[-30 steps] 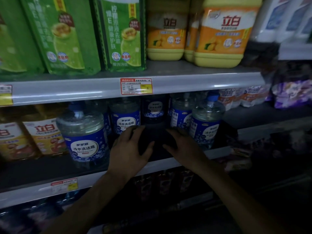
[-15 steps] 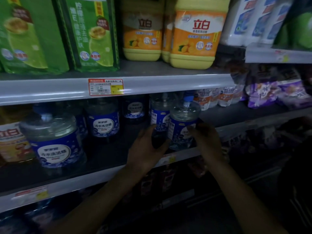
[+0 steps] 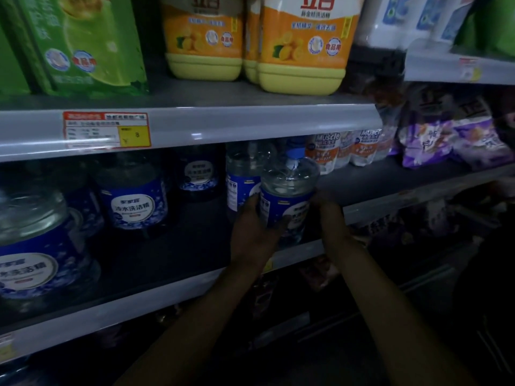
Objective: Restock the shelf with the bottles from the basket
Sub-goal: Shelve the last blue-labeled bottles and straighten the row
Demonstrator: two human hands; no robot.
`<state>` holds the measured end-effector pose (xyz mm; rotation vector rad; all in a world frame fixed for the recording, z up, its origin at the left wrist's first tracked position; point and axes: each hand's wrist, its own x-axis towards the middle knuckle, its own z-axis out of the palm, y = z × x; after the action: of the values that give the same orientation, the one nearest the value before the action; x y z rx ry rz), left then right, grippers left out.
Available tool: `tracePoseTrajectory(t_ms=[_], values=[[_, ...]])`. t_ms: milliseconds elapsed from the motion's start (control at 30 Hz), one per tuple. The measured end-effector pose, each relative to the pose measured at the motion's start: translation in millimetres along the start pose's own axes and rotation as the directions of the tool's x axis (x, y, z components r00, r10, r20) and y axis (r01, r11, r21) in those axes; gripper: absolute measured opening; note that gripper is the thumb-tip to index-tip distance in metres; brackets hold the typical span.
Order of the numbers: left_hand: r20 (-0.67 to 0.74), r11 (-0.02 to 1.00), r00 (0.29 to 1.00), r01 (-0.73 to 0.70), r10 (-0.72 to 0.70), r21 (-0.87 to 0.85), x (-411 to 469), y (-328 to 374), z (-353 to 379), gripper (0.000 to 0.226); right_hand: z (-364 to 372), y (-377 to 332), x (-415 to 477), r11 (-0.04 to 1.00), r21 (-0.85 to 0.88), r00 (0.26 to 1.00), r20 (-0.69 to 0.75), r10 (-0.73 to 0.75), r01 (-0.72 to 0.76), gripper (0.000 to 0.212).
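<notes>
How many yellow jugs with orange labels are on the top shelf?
3: a left jug, a right jug, and a third jug showing as a sliver between them. More may be hidden behind.

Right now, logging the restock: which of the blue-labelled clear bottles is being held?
The blue-capped bottle at the shelf's front edge, gripped between the left hand and right hand; the other blue-labelled bottles stand untouched.

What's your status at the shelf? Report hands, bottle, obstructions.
Left hand and right hand both clamped on blue-label bottle. Bottle upright at shelf edge. Second bottle close behind-left.
</notes>
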<state>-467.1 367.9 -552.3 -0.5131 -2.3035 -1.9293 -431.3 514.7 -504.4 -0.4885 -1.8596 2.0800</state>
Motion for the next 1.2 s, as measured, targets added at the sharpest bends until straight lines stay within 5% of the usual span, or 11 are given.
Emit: tracePoseTrajectory(t_ms=[200,467,667,767,933,1200], values=[[0.081,0.998,0.996,0.028,-0.023,-0.058,13.9,0.3,-2.4,0.094,-8.8,3.3,21.8,0.99,-0.137,0.983,0.181,-0.017,0.042,0.093],[0.164,0.982,0.985,0.086,-0.058,-0.166,13.7,15.2,-15.1,0.071,-17.7,21.3,25.8,0.952,-0.233,0.96,0.243,-0.14,0.198,0.098],[0.169,0.992,0.985,-0.007,0.029,-0.127,-6.0,24.1,-30.3,0.084,-5.9,27.3,-11.4,0.922,-0.202,0.942,0.133,-0.309,0.331,0.109],[0.189,0.996,0.978,-0.079,0.084,-0.036,-22.0,24.8,-45.4,0.089,9.3,29.1,-40.3,0.904,-0.276,0.945,0.101,-0.312,0.328,0.133],[0.133,0.985,0.985,-0.126,0.109,0.121,-45.9,21.3,-77.1,0.083,28.8,40.4,-69.1,0.798,-0.405,0.884,0.059,-0.463,0.445,0.098],[0.01,0.964,0.986,-0.163,0.165,0.21,-50.8,17.1,-146.2,0.073,95.0,40.2,-79.7,0.805,-0.321,0.867,0.178,-0.466,0.499,0.106]])
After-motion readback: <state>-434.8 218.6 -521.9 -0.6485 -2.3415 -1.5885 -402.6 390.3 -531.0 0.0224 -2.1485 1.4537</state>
